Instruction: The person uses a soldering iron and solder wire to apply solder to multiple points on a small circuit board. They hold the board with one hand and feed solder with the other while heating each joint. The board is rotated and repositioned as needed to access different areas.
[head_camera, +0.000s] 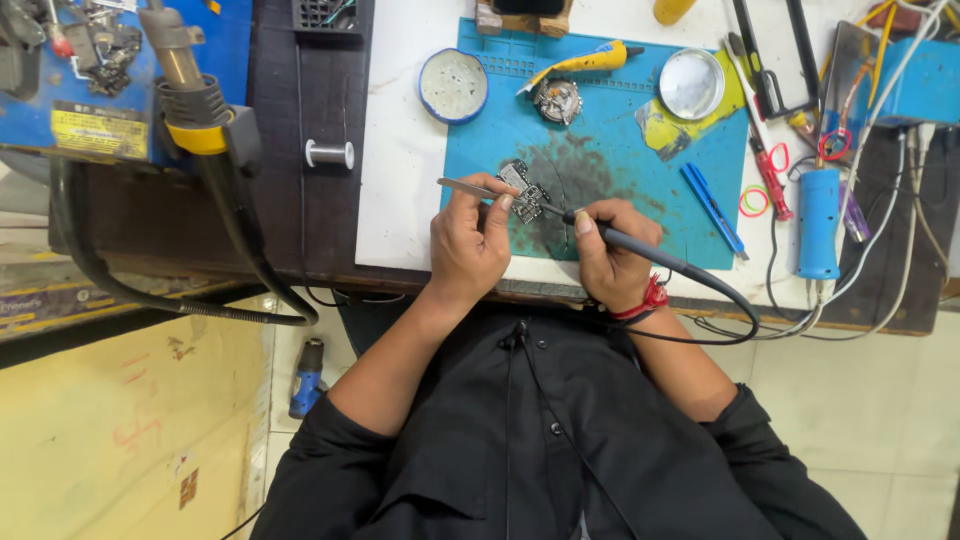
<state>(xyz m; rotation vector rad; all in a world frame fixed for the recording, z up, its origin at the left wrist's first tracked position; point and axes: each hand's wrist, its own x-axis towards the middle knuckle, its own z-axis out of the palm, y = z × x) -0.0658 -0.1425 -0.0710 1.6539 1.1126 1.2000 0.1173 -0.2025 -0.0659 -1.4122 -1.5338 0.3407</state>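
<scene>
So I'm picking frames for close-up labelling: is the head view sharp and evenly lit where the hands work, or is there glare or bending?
Head view: light is even and soft; the left hand, right hand and circuit board look sharp, with faint shadows; mild glare on the metal dish; the hot-air nozzle nearest the lens is soft; the table edge bows slightly.
</scene>
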